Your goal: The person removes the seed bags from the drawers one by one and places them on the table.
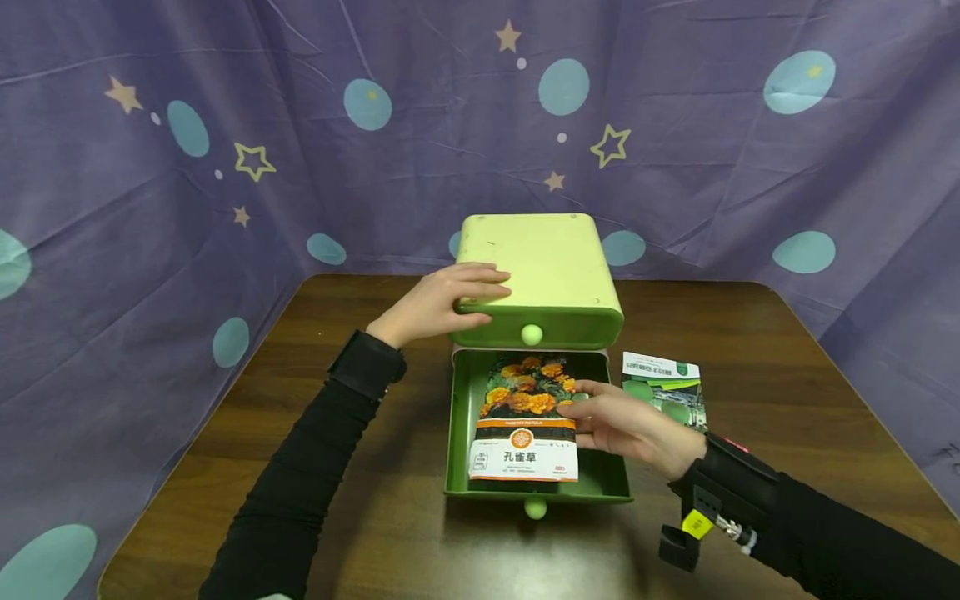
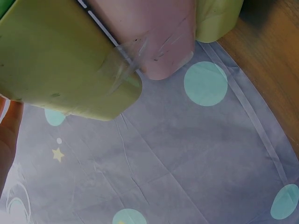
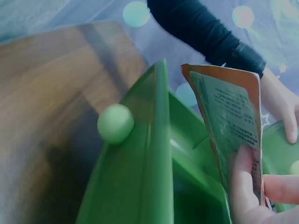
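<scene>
Over open drawer (image 1: 459,433), right hand (image 1: 630,427) pinching seed packet (image 1: 527,421), left hand (image 1: 435,302) on cabinet (image 1: 536,275)

Both arms wear long black sleeves with black wrist straps (image 1: 738,475), the right strap carrying a yellow tag (image 1: 697,523).

Seed packet (image 1: 525,421): orange marigold photo on top, white label band below; lies lengthwise inside the open drawer, its right edge pinched.
Drawer (image 1: 461,433): dark green tray with a pale round knob, pulled fully out below the drawer box.
Drawer box (image 1: 540,271): light green, rounded corners; upper drawer closed.
</scene>
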Motion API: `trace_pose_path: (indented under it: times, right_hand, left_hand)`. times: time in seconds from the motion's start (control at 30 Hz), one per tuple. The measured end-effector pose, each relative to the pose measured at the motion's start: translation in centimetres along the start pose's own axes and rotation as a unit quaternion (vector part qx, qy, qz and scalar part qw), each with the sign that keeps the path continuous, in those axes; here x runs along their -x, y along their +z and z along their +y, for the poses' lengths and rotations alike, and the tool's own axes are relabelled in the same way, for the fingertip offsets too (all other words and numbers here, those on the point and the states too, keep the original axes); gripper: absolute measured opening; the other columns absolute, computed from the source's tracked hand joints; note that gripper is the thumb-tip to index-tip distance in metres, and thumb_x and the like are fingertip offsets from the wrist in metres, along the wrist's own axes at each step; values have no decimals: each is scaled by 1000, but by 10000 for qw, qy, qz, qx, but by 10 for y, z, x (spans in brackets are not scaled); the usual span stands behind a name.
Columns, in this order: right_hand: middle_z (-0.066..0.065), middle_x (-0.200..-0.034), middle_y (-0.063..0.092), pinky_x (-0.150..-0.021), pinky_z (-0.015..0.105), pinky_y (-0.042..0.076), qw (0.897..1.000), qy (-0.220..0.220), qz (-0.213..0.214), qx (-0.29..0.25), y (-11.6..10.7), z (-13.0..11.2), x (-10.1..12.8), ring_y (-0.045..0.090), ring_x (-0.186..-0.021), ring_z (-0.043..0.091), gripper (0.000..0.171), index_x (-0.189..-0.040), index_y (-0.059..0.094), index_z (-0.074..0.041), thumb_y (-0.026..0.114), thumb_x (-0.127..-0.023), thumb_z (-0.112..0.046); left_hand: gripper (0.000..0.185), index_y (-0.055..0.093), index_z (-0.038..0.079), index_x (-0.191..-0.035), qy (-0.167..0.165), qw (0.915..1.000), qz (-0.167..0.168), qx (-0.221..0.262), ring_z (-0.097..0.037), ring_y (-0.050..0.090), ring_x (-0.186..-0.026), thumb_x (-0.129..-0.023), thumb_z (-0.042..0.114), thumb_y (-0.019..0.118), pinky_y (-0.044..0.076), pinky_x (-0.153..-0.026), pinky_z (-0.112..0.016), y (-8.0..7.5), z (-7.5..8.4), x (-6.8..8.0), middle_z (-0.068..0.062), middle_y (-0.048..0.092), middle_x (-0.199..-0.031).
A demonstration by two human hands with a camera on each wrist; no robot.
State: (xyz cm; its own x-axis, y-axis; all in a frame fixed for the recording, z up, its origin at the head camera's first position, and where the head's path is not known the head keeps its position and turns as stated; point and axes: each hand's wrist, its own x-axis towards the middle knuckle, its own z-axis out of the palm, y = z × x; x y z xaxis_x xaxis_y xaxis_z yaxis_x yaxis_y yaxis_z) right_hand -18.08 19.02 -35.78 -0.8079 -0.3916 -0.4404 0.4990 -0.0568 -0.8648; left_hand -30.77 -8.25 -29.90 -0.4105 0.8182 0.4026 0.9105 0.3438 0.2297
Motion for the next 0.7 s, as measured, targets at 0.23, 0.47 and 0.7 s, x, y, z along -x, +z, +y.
trace_pose_path:
  times: [0.23,0.47,0.7]
  right_hand:
    - [25,-129,56,-92,39,61,9997,125,-110,-192,0,5,17,68,-103,23,80,-159,-10,3,49,-105,0]
    - [13,-118,56,-81,29,57,9998,133,-166,33,-2,15,34,60,-93,12,86,-157,-18,6,50,-105,-3]
    - [35,-149,39,-91,37,59,9993,64,-256,273,-13,25,49,63,-114,19,90,-154,-22,10,51,-105,-8]
  left_hand:
    - [44,65,0,-135,12,10000,0,-30,-35,44,-144,-94,14,74,33,-123,-44,0,0,0,-18,56,-148]
    - [44,66,0,-135,67,10000,37,31,-36,45,-143,-94,13,74,33,-123,-44,1,-2,0,-20,56,-147]
    - [43,65,-1,-135,90,9999,38,52,-36,44,-143,-94,12,74,33,-123,-44,-1,0,1,-20,56,-147]
